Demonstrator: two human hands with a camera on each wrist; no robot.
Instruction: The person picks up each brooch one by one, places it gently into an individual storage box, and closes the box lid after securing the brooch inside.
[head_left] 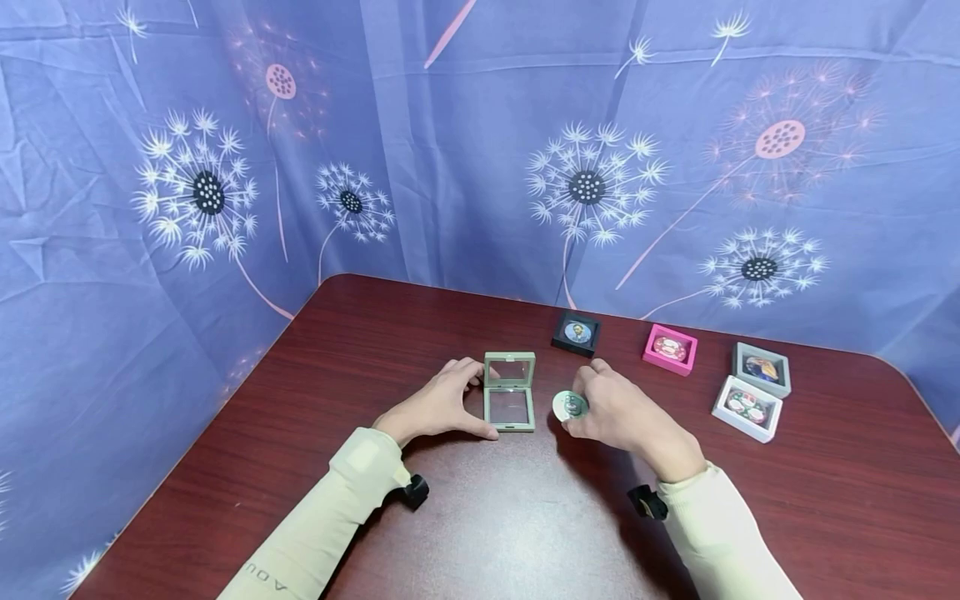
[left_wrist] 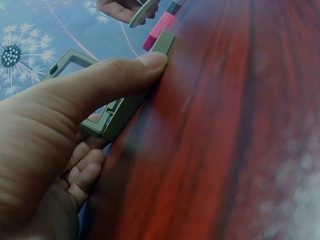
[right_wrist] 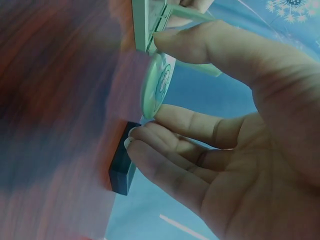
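A small sage-green display case (head_left: 510,428) stands unfolded on the table, its lid raised at the back, with clear windows in both halves. My left hand (head_left: 441,404) grips its left side; in the left wrist view the thumb lies along the case's front edge (left_wrist: 132,110) while the fingers curl behind. To the right of the case, my right hand (head_left: 618,410) pinches a round green-and-white badge (head_left: 567,406) by its rim. The right wrist view shows that badge (right_wrist: 156,87) between thumb and index finger, tilted, its printed face partly visible.
Behind the hands a black case (head_left: 576,333) with a round portrait lies on the dark red wooden table (head_left: 360,333). Farther right are a pink case (head_left: 670,349), a grey case (head_left: 762,369) and a white case (head_left: 747,408), each with a round picture. A blue dandelion-print cloth (head_left: 465,167) hangs behind.
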